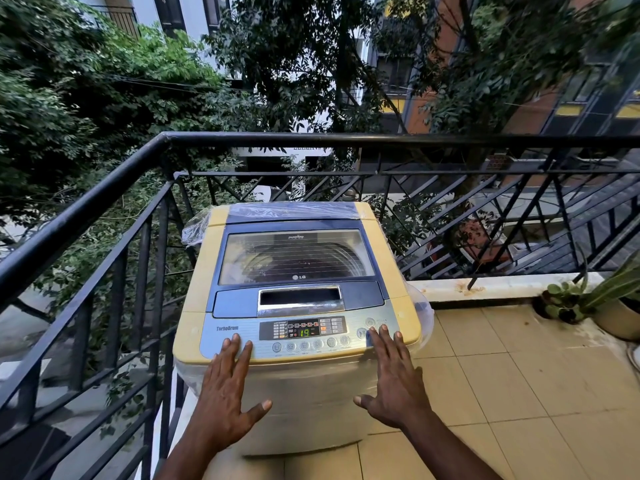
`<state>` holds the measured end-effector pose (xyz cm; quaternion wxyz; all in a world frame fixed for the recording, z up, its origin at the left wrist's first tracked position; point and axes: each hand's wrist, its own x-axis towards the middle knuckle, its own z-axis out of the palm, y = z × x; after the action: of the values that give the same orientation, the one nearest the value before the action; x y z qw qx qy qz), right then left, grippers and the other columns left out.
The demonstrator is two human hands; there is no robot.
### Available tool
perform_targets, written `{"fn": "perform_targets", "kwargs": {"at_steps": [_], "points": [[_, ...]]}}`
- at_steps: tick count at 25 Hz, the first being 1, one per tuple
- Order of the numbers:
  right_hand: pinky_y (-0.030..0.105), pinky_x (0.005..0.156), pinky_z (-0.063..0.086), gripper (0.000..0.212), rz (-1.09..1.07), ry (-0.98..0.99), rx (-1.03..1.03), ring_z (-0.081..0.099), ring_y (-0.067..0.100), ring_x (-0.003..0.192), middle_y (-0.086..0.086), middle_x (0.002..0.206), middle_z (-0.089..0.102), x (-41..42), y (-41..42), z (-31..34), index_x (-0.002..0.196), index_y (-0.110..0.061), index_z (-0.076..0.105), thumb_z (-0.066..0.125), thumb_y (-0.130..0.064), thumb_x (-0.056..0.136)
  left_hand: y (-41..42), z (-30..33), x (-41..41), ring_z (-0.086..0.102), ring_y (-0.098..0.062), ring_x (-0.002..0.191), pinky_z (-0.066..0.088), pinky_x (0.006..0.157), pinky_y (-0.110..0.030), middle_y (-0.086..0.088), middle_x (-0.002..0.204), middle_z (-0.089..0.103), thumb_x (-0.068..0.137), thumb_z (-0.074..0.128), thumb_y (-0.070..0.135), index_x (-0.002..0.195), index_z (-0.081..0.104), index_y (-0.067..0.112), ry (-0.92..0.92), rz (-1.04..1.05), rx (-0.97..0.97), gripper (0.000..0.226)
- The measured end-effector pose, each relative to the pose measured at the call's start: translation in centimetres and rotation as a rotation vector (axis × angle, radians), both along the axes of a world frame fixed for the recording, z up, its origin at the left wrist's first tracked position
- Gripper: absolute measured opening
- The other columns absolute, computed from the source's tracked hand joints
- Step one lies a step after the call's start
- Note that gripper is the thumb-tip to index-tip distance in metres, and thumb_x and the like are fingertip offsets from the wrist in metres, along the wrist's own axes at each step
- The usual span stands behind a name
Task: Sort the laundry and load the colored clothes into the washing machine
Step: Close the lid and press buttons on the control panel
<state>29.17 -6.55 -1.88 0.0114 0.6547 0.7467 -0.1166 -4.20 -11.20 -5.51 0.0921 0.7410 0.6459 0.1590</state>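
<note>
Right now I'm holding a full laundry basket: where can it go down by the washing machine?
The tiled floor right of the washing machine is bare up to the potted plants in the far corner. Left, the railing stands close. Both hands, left hand and right hand, crowd the control panel.

Washing machine (298,306): yellowed plastic body, matt. Lid (296,258) is blue plastic with a clear glossy window; handle recess (300,299) looks chrome, shiny. Control panel (301,336): smooth silver-blue plastic, satin. Clear plastic film (201,225), crinkled and glossy, wraps the cabinet. Railing (104,188): black painted metal, semi-gloss. Floor tiles (519,375): beige ceramic, smooth, low sheen. Plant pot (616,320): matt, pale.
</note>
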Motion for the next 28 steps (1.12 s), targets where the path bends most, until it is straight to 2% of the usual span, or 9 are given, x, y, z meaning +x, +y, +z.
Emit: {"fn": "perform_targets", "kwargs": {"at_steps": [10, 17, 23, 28], "points": [[0.062, 0.116, 0.032, 0.131, 0.004, 0.006, -0.001, -0.020, 0.024, 0.156, -0.009, 0.167, -0.029, 0.01, -0.07, 0.09, 0.156, -0.033, -0.026, 0.068, -0.072, 0.074, 0.05, -0.02, 0.03, -0.015, -0.021, 0.153, -0.002, 0.123, -0.036, -0.003, 0.166, -0.014, 0.079, 0.049, 0.077, 0.158, 0.002, 0.020, 0.008, 0.002, -0.006, 0.107], [0.061, 0.114, 0.036, 0.131, 0.018, -0.010, 0.013, -0.021, 0.023, 0.156, -0.009, 0.167, -0.029, 0.10, -0.13, 0.04, 0.156, -0.033, -0.027, 0.066, -0.075, 0.074, 0.02, 0.13, 0.06, -0.014, -0.021, 0.154, 0.005, 0.124, -0.045, -0.005, 0.167, -0.012, 0.079, 0.048, 0.076, 0.157, 0.003, 0.017, -0.004, -0.005, -0.009, 0.108], [0.055, 0.116, 0.034, 0.132, 0.028, -0.016, 0.029, -0.021, 0.024, 0.156, -0.009, 0.167, -0.029, 0.04, -0.20, 0.05, 0.156, -0.032, -0.027, 0.065, -0.076, 0.073, 0.01, 0.15, 0.00, -0.016, -0.021, 0.153, 0.006, 0.125, -0.047, -0.004, 0.166, -0.014, 0.079, 0.047, 0.078, 0.157, 0.001, 0.018, -0.001, -0.001, -0.023, 0.109], [0.057, 0.114, 0.038, 0.133, 0.026, -0.008, 0.027, -0.021, 0.023, 0.156, -0.010, 0.166, -0.030, 0.08, -0.17, 0.06, 0.156, -0.032, -0.028, 0.066, -0.076, 0.073, 0.03, 0.11, 0.03, -0.016, -0.021, 0.153, 0.007, 0.125, -0.048, -0.003, 0.166, -0.014, 0.079, 0.045, 0.078, 0.157, 0.001, 0.019, -0.002, 0.001, -0.028, 0.107]]}}
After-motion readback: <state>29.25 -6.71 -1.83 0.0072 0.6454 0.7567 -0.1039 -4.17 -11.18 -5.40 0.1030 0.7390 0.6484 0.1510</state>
